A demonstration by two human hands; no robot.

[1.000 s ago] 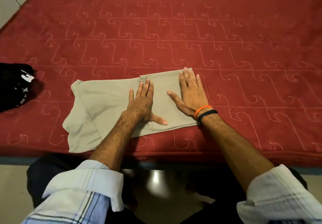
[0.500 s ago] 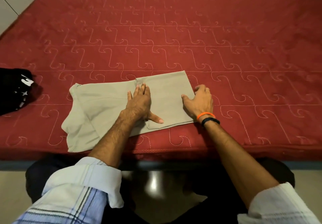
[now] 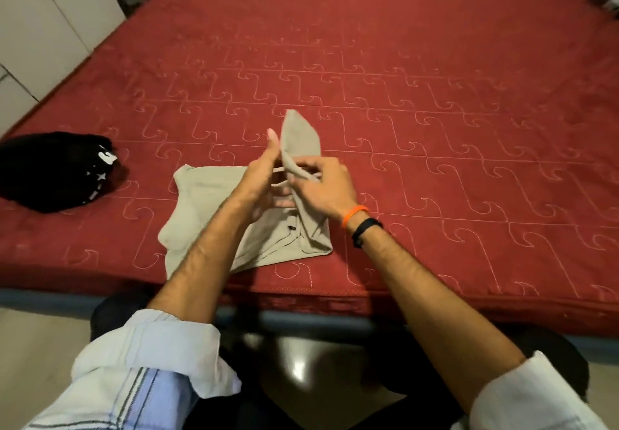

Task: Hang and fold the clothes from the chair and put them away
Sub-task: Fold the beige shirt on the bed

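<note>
folding under way: right hand [image 3: 318,188] pinches the lifted end of beige trousers [image 3: 201,202] on the red mattress [image 3: 435,94]; left hand [image 3: 264,175] open beside it; black garment [image 3: 53,168] lies apart; putting away remains.

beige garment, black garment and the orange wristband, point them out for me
beige garment [image 3: 204,202], head view, on the flat left part lying on the bed
black garment [image 3: 50,171], head view, on the middle of the dark heap at left
orange wristband [image 3: 354,214], head view, on the band across the right wrist
</note>
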